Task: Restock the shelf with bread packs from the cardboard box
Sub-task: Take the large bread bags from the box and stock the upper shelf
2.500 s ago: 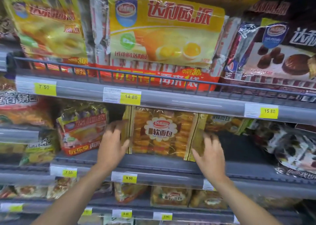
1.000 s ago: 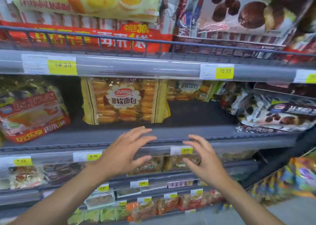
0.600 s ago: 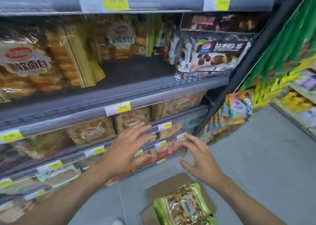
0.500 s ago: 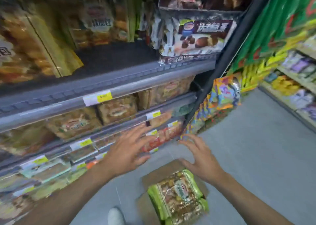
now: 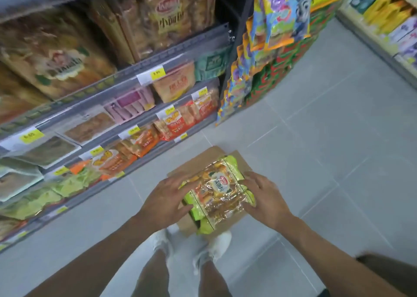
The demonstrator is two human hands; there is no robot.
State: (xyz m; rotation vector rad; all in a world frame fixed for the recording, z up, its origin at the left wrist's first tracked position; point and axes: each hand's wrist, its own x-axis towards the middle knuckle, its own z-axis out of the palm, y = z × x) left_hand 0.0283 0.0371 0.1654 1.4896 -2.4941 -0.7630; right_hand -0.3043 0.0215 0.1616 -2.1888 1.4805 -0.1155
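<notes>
A brown cardboard box sits on the grey floor below me, in front of my feet. On top of it lies a clear bread pack with green edges and a round red logo. My left hand grips the pack's left edge, thumb under its near side. My right hand holds the pack's right edge with curled fingers. The grey shelf with other bread packs runs along the left.
Lower shelf tiers hold orange, pink and green snack packs with yellow price tags. A hanging rack of colourful bags stands beyond the shelf end. Another shelf lines the far right. My white shoes stand behind the box.
My view swung from the shelf down to the floor. Both hands left the shelved bread pack, dropped to the box and took hold of the green-edged pack.
</notes>
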